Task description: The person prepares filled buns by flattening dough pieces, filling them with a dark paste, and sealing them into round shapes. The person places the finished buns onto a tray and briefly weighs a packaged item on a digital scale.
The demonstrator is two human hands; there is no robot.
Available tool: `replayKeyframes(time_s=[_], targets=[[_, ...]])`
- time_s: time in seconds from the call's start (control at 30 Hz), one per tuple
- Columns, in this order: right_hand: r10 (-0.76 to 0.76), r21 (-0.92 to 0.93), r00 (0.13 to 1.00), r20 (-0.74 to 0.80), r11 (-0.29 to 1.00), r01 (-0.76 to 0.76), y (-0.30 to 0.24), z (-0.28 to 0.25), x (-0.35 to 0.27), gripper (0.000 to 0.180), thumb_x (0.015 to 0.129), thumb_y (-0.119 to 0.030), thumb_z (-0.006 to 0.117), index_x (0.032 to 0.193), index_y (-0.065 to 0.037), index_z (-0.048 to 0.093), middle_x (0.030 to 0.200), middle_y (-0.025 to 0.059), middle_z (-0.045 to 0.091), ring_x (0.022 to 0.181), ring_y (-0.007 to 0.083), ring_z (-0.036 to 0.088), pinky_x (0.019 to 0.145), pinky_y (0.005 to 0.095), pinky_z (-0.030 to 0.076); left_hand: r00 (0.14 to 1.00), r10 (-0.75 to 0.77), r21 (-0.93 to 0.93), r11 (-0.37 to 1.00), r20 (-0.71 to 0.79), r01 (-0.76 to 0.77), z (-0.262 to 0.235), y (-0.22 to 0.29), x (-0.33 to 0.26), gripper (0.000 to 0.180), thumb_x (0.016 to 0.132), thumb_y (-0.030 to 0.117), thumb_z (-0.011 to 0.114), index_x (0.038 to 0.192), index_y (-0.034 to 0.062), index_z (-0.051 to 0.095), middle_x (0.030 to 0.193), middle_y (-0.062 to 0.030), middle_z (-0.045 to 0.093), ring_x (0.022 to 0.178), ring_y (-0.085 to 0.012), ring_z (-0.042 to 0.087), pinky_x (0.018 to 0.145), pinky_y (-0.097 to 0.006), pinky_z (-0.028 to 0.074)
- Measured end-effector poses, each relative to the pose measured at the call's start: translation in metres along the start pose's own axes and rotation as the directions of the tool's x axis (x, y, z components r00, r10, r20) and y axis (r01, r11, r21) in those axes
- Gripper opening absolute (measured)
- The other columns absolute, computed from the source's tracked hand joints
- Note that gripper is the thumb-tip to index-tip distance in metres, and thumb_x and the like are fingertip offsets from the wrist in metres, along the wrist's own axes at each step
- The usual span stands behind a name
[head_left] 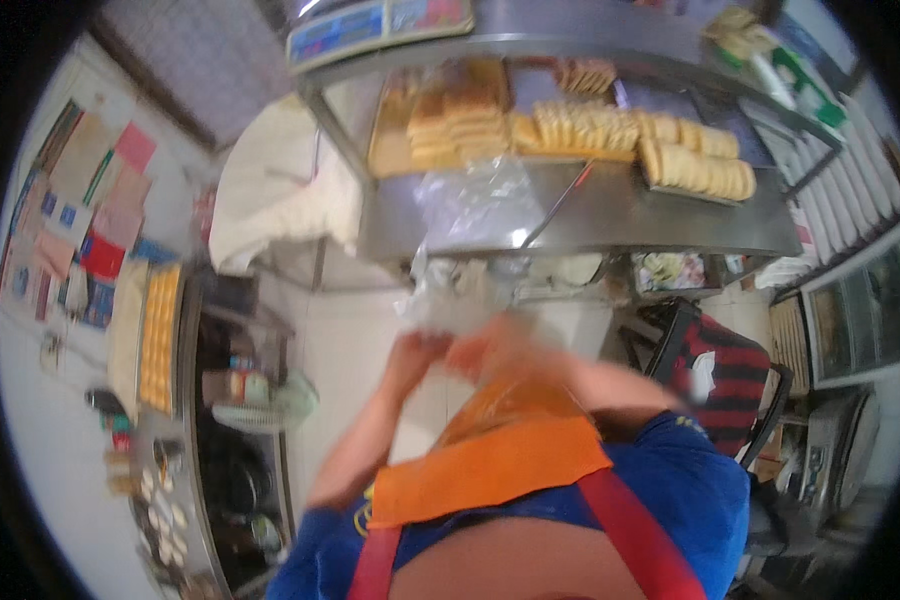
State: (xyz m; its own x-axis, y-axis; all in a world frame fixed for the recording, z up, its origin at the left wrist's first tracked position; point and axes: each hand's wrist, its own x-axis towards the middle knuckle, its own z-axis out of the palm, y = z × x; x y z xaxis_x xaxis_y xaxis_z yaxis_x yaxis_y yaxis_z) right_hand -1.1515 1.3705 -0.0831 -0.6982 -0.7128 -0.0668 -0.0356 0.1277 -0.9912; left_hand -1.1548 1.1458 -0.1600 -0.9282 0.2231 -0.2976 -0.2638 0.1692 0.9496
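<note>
Left hand [417, 358] and right hand [495, 348] are close together at a clear plastic bag [454, 304], just off the front edge of a metal desk [620, 225]; blur hides whether their fingers grip it. A sliced loaf [698, 172] lies toward the desk's right edge.

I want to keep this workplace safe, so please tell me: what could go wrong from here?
The clear plastic on the table lies close beside a long thin tool; if pulled, it might drag the tool over the near edge. The hazy plastic by the left hand and right hand is above the floor, so it could fall there if it slips.
</note>
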Motion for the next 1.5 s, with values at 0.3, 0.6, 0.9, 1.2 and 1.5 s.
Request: replayKeyframes(time_s=[0.3, 0.6, 0.9, 1.2, 1.5], targets=[[0.201, 0.119, 0.978, 0.048, 0.971, -0.206, 0.025, -0.221, 0.052, 0.018, 0.072, -0.009, 0.079, 0.084, -0.003, 0.069, 0.07, -0.0023, 0.06, 0.065, 0.0103, 0.054, 0.063, 0.0256, 0.044, 0.904, 0.114, 0.567, 0.744, 0.412, -0.352, 0.025, 0.193, 0.146, 0.023, 0.08, 0.016, 0.072, 0.099, 0.0029, 0.069, 0.085, -0.0086, 0.069, 0.075, -0.0196, 0.064, 0.074, -0.03, 0.05], [0.387, 0.652, 0.735, -0.557, 0.752, 0.097, 0.069, -0.27, 0.053, 0.027, 0.079, -0.023, 0.079, 0.086, 0.001, 0.067, 0.075, 0.005, 0.065, 0.064, 0.0107, 0.058, 0.059, 0.0261, 0.045, 0.976, 0.171, 0.183, 0.964, 0.137, -0.195, 0.129, 0.133, 0.269, 0.013, 0.087, 0.015, 0.071, 0.082, 0.0033, 0.067, 0.074, 0.0028, 0.062, 0.066, -0.0088, 0.054, 0.06, -0.027, 0.045], [0.057, 0.744, 0.756, -0.652, 0.24, 0.623, 0.074, -0.258, 0.055, 0.011, 0.09, -0.015, 0.063, 0.09, -0.004, 0.062, 0.074, 0.0032, 0.063, 0.06, 0.0101, 0.056, 0.051, 0.0233, 0.04, 0.993, 0.064, 0.583, 0.805, 0.102, -0.111, 0.078, 0.054, 0.309, 0.023, 0.079, 0.017, 0.074, 0.097, 0.0032, 0.07, 0.087, -0.0058, 0.07, 0.077, -0.017, 0.063, 0.066, -0.032, 0.048], [-0.343, -0.322, 0.648, -0.68, 0.934, 0.157, 0.034, -0.26, 0.053, 0.022, 0.078, -0.025, 0.07, 0.083, -0.003, 0.069, 0.075, 0.0094, 0.068, 0.071, 0.0234, 0.065, 0.065, 0.033, 0.048, 0.618, 0.647, 0.635, 0.257, 0.447, -0.729, 0.115, 0.22, 0.245, 0.039, 0.07, 0.011, 0.075, 0.107, 0.0038, 0.066, 0.098, -0.015, 0.069, 0.092, -0.0324, 0.066, 0.083, -0.037, 0.051], [-0.231, 0.352, 0.845, -0.482, 0.832, 0.428, 0.071, -0.337, 0.073, 0.04, 0.08, -0.016, 0.069, 0.119, -0.009, 0.066, 0.104, 0.008, 0.07, 0.094, 0.0193, 0.063, 0.081, 0.0361, 0.049, 0.852, 0.215, 0.453, 0.771, 0.476, -0.448, 0.098, 0.15, 0.318, 0.019, 0.086, 0.006, 0.057, 0.099, 0.0018, 0.069, 0.088, -0.0095, 0.07, 0.084, -0.0188, 0.065, 0.076, -0.033, 0.051]])
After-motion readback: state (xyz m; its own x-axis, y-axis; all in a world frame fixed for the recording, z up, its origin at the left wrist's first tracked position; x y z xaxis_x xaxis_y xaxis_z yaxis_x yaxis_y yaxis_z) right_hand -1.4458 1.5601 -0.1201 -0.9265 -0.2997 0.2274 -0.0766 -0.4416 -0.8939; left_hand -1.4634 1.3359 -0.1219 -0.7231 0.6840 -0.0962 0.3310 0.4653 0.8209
